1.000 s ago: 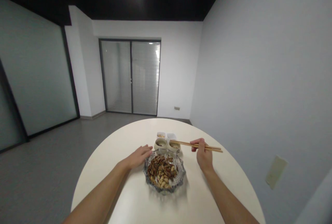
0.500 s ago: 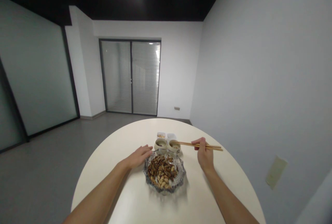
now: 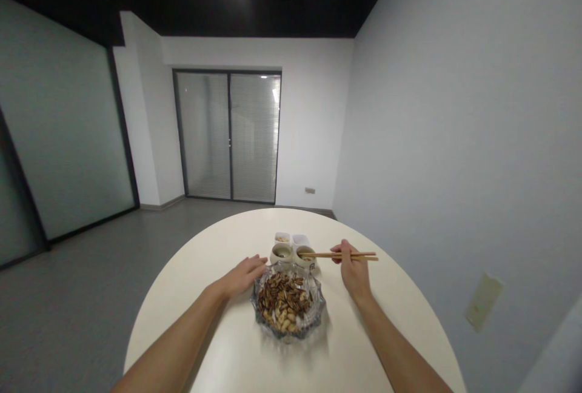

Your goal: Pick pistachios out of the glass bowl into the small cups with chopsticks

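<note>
A cut-glass bowl [image 3: 318, 308] full of mixed seeds and nuts sits in the middle of the round white table [image 3: 218, 259]. My left hand [image 3: 243, 275] lies flat on the table, fingers stretched, touching the bowl's left rim. My right hand [image 3: 351, 268] is closed around a pair of wooden chopsticks [image 3: 364, 256], held level. Their tips reach over the right one of two small round cups [image 3: 305, 256], with its twin [image 3: 282, 253] beside it. Two small white square dishes [image 3: 300, 239] stand just behind the cups.
The table stands close to a grey wall on the right. Beyond it lie open grey floor, a sliding glass door with blinds at the back and a frosted glass partition on the left.
My right hand has shifted slightly left and up, bringing the chopsticks more level with their tips over the right cup. My left hand and the bowl have stayed put.
</note>
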Action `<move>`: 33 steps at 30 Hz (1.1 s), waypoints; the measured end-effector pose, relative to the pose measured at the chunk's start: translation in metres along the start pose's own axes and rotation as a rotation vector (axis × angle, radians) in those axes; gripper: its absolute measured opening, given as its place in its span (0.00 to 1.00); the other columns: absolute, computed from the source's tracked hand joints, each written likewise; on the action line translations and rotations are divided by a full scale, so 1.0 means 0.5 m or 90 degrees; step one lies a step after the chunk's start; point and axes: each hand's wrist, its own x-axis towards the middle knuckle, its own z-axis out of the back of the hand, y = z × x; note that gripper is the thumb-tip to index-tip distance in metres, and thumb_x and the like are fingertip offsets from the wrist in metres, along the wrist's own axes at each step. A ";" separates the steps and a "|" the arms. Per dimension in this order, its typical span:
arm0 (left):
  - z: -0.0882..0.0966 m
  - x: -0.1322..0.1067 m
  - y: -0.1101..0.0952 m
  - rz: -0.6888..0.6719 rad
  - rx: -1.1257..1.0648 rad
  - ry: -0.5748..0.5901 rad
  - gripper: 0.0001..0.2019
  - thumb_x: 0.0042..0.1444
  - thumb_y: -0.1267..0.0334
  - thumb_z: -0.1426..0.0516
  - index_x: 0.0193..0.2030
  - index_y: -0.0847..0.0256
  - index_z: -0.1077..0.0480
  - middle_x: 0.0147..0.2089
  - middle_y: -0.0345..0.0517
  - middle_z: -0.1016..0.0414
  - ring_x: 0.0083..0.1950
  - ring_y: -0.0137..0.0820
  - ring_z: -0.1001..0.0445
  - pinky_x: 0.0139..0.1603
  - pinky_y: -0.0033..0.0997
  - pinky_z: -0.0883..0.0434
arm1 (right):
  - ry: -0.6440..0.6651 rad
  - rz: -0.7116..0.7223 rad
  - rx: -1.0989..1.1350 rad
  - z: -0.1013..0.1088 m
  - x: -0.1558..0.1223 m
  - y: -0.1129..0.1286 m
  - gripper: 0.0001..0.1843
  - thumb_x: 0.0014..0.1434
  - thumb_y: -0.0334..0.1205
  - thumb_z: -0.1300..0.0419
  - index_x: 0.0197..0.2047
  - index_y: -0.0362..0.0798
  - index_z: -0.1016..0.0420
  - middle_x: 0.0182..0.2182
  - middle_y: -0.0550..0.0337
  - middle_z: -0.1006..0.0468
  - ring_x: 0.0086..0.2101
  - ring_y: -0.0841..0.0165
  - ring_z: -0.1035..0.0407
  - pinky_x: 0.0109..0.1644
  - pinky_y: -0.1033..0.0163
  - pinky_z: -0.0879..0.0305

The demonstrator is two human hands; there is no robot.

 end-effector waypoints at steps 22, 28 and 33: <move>-0.002 0.003 0.008 -0.001 0.001 -0.002 0.40 0.66 0.26 0.56 0.64 0.54 0.23 0.77 0.53 0.35 0.81 0.55 0.46 0.81 0.61 0.57 | 0.026 0.026 -0.049 -0.016 0.009 -0.007 0.40 0.61 0.78 0.45 0.30 0.48 0.17 0.22 0.54 0.20 0.25 0.61 0.25 0.30 0.59 0.27; 0.000 0.002 0.005 -0.003 -0.011 0.001 0.38 0.65 0.26 0.55 0.62 0.51 0.22 0.76 0.51 0.34 0.81 0.53 0.46 0.81 0.60 0.58 | -0.006 0.050 -0.062 0.001 0.014 0.001 0.40 0.63 0.78 0.46 0.31 0.47 0.17 0.21 0.56 0.22 0.23 0.62 0.26 0.29 0.60 0.30; 0.000 0.001 0.004 0.002 -0.004 0.001 0.38 0.66 0.26 0.55 0.63 0.51 0.23 0.76 0.50 0.34 0.81 0.54 0.46 0.82 0.60 0.59 | -0.045 0.085 -0.058 0.013 0.016 0.009 0.37 0.67 0.74 0.47 0.33 0.48 0.17 0.23 0.56 0.21 0.25 0.62 0.25 0.33 0.59 0.27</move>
